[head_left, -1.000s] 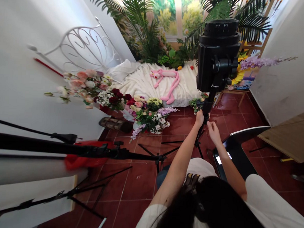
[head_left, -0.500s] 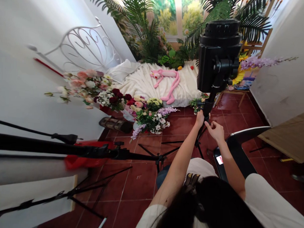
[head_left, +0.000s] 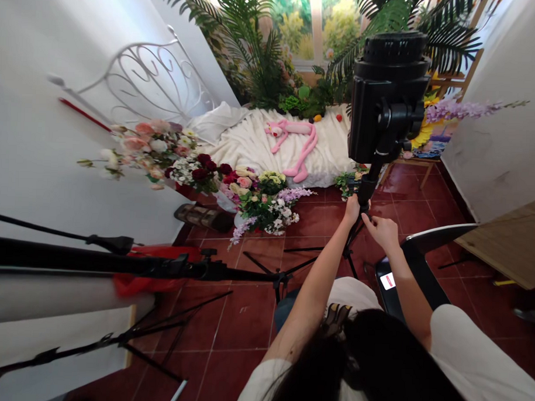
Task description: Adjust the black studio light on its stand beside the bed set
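Observation:
A black studio light [head_left: 385, 105] stands upright on a black stand [head_left: 368, 183] in front of me. My left hand [head_left: 352, 209] is wrapped round the stand's pole, below the light. Close beside it, to the right and slightly lower, my right hand [head_left: 381, 231] has its thumb and fingers at the same pole, around a joint. What its fingertips hold there is too small to make out. The stand's legs spread on the red tiled floor below.
Another black stand [head_left: 230, 273] lies across the left side. Flower bunches [head_left: 271, 203] stand before a bed with a white blanket [head_left: 247, 141] and a pink plush toy [head_left: 296, 129]. A black chair [head_left: 423, 276] is at my right, near a wooden board [head_left: 507, 238].
The light has shifted slightly to the right in view. Both hands have stayed at the pole, with my right hand a little further right.

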The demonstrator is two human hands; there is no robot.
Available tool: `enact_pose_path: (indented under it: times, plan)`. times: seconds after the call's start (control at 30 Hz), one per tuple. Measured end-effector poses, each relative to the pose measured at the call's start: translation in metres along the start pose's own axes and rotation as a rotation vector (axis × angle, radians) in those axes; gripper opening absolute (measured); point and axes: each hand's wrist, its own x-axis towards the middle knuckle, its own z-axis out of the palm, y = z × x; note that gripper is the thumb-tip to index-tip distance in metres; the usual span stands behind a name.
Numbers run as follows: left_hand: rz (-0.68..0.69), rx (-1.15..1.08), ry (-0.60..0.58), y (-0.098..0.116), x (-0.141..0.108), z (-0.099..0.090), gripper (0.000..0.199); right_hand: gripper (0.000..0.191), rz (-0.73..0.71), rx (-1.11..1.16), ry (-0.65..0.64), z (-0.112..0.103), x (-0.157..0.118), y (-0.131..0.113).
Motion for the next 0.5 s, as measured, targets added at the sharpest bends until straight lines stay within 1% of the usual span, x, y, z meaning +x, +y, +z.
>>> enact_pose_path:
  times: [0.1, 0.23, 0.4, 0.5]
  plan:
    - [0.003, -0.003, 0.000, -0.001, -0.001, -0.001, 0.049, 0.071, -0.056, -0.046, -0.008, 0.004, 0.004, 0.003]
    - [0.008, -0.032, 0.006, -0.002, -0.001, -0.001, 0.054, 0.067, -0.110, -0.044, -0.007, 0.012, 0.010, 0.006]
    - [-0.016, -0.040, 0.004, -0.002, -0.001, -0.001, 0.058, 0.068, -0.124, -0.024, -0.026, 0.017, 0.014, 0.007]
    - [-0.045, -0.023, 0.053, -0.006, -0.004, -0.004, 0.054, 0.069, -0.120, 0.020, -0.014, 0.017, 0.014, 0.007]
